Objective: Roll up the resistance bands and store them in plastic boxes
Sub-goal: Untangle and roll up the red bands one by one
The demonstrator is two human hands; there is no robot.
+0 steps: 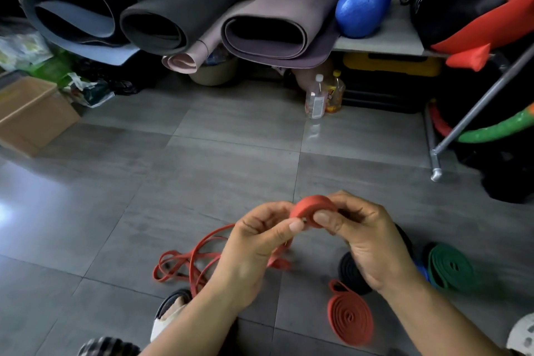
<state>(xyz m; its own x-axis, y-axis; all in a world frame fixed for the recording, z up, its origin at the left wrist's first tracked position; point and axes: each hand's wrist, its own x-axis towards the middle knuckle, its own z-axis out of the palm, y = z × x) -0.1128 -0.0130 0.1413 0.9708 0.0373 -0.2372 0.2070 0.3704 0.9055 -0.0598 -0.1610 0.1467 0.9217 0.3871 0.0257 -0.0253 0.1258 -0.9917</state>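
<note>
Lower right of frame: a finished red roll (351, 321) lies flat on the tiled floor (86, 211), its outer end standing a little off the spiral; unwinding is judged possible if it is knocked. Just beyond it are a black roll (351, 272) and, further right, a green roll (450, 266), the black one partly hidden by the right wrist. Lower centre-left: the loose tail (185, 263) of the red resistance band (313, 206) is heaped in crossed loops beside a sandalled foot (170, 315). A twist or snag fed into the coil is noted as the main risk, caused by the loops tightening or being trapped under the foot. Centre: the band's started coil is held clear of the floor, gripped by the right hand (364, 240) with the thumb pressed on its side; the left hand (260, 240) pinches the feed close by, the thumbs nearly touching. A slackened pinch would likely let the rubber spring open. No plastic box is seen. Two bottles (323, 95) and rolled mats (274, 26) lie far off, at top.
</note>
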